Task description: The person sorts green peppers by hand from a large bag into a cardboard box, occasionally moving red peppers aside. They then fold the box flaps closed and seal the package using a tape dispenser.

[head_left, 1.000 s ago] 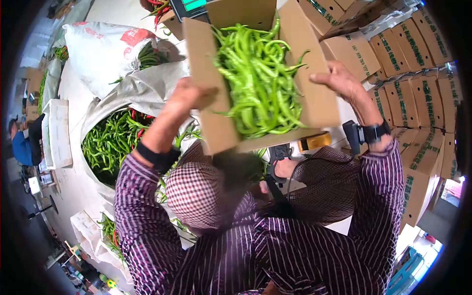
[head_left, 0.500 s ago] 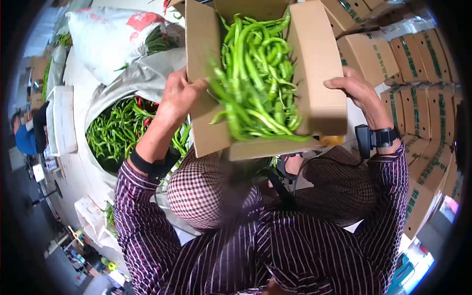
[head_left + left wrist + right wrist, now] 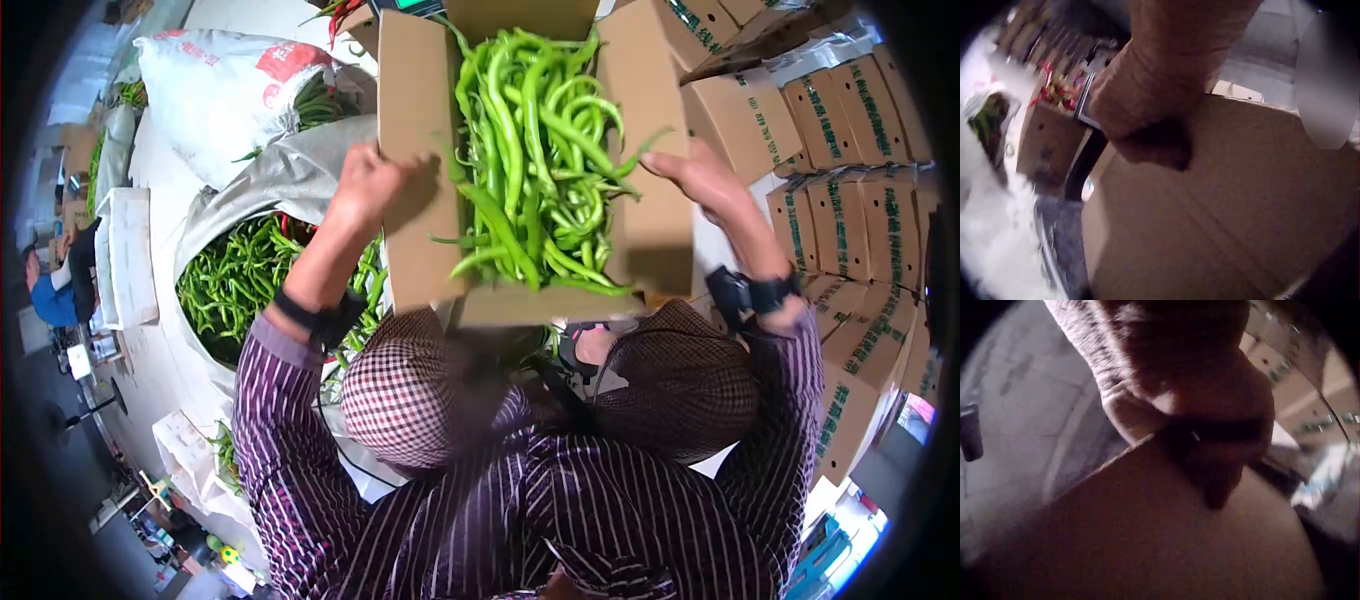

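Long green chili peppers (image 3: 535,150) lie heaped in an open cardboard box (image 3: 420,235), which is held up in front of the person's knees in the head view. My left hand (image 3: 368,188) grips the box's left flap, thumb over its inner face. Opposite it, my right hand (image 3: 708,182) pinches the right flap between thumb and fingers. In the left wrist view, curled fingers (image 3: 1147,147) press the outer cardboard; the right wrist view has the other hand (image 3: 1191,406) bent over the flap edge. A few peppers hang toward the near edge of the box.
A grey sack (image 3: 290,165) of darker green peppers gapes open at left, with a white sack (image 3: 215,100) behind it. Printed cartons (image 3: 840,230) are stacked along the right. A white foam crate (image 3: 128,260) stands far left, near another person (image 3: 55,290).
Both hands have moved the box slightly, first up and right in view, then a little back left. The peppers inside have tumbled and resettled; both grips stay on the flaps.
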Motion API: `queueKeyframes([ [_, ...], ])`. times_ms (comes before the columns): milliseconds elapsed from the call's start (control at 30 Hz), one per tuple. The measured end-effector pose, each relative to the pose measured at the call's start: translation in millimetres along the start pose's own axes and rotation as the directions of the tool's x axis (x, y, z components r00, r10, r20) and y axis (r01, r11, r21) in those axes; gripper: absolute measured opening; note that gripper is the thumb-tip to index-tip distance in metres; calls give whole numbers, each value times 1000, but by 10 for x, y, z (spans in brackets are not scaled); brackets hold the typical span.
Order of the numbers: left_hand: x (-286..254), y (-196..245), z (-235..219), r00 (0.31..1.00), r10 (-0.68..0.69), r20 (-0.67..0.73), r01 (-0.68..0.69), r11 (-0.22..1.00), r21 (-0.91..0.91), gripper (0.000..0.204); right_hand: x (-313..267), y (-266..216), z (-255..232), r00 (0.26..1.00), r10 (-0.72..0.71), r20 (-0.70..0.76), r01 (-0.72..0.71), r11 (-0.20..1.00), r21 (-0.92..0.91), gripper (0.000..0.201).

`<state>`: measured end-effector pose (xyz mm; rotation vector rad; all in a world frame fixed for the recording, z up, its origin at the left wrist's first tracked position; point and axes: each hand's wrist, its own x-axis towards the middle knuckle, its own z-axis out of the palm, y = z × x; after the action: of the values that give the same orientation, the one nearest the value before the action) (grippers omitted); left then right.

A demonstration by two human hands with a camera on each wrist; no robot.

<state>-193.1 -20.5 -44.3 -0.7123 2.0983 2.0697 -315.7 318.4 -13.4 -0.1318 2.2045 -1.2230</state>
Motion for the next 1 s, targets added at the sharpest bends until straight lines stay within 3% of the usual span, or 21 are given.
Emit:
queueKeyframes([
  [33, 135, -36, 20, 998, 68, -8, -66, 992, 105, 19, 80, 3, -4, 995, 93, -42, -97, 989, -109, 45],
  [100, 194, 69, 112, 988, 156, -17, -148, 960, 240, 19, 42, -53, -121, 999, 29, -31, -33, 991, -133, 42],
  [133, 93, 146, 127, 988, 151, -14, -143, 961, 236, 19, -25, -54, -146, 1000, -12, 5, 13, 988, -153, 39],
  [167, 25, 240, 130, 995, 91, -41, -83, 984, 156, 19, -88, -38, -192, 996, -92, 7, 92, 994, -57, 40],
  [233, -140, 439, 158, 998, 54, -22, -51, 993, 103, 20, -203, -180, -185, 999, -50, -5, 49, 998, -51, 39],
  [267, -63, 281, 139, 999, 47, -15, -45, 994, 104, 20, -244, -215, -174, 1000, -6, -3, 6, 999, -46, 39],
  [333, 101, -131, 56, 997, -18, 75, 5, 985, 174, 22, -81, 267, -127, 999, -13, 40, 19, 990, -138, 40],
  [367, -22, -45, 67, 998, 55, 4, -55, 964, 259, 21, 71, 365, -146, 996, -42, 81, 60, 970, -234, 41],
  [400, -17, -63, 19, 995, 89, 48, -98, 963, 251, 21, 110, 260, -161, 995, -56, 81, 74, 969, -237, 41],
  [467, -106, -82, -58, 998, 16, 58, -21, 996, 90, 22, -89, 12, -68, 972, -197, -126, 122, 887, -445, 45],
  [500, -100, -144, -49, 992, 111, 52, -116, 989, 89, 23, -162, -192, -56, 928, -288, -238, 118, 830, -546, 41],
  [533, -80, -169, -25, 992, 108, 67, -114, 989, 93, 22, -104, -264, -28, 924, -296, -241, 122, 827, -549, 41],
  [567, -94, -174, -2, 994, 82, 72, -88, 992, 88, 22, -22, -326, -13, 803, -558, -207, 310, 689, -655, 36],
  [600, -74, -157, 37, 995, 67, 77, -73, 994, 82, 23, 96, -413, -20, 613, -778, -136, 452, 486, -748, 31],
  [633, -70, -126, 83, 994, 73, 78, -79, 994, 73, 23, 258, -474, 20, 610, -781, -132, 450, 479, -754, 31],
  [700, -97, -84, 133, 996, 87, 21, -89, 988, 124, 25, 694, -483, 222, 614, -749, 251, 464, 85, -882, 27],
  [767, -120, -115, 79, 997, 68, 22, -70, 993, 95, 26, 1125, -468, 472, 876, -393, 278, 309, 15, -951, 30],
  [867, -161, -211, -16, 997, 72, 19, -74, 991, 108, 28, 1286, -302, 646, 872, -386, 300, 308, -43, -950, 20],
  [900, -162, -249, -41, 995, 97, 16, -98, 985, 144, 28, 1204, -255, 625, 761, -498, 416, 411, -126, -903, 16],
  [933, -152, -255, -69, 995, 95, 6, -95, 986, 134, 28, 1161, -329, 665, 578, -664, 475, 564, -95, -820, 12],
  [1000, -142, -265, -89, 998, -9, 58, 4, 996, 90, 32, 882, -619, 729, 733, -512, 448, 509, -23, -860, 15],
])
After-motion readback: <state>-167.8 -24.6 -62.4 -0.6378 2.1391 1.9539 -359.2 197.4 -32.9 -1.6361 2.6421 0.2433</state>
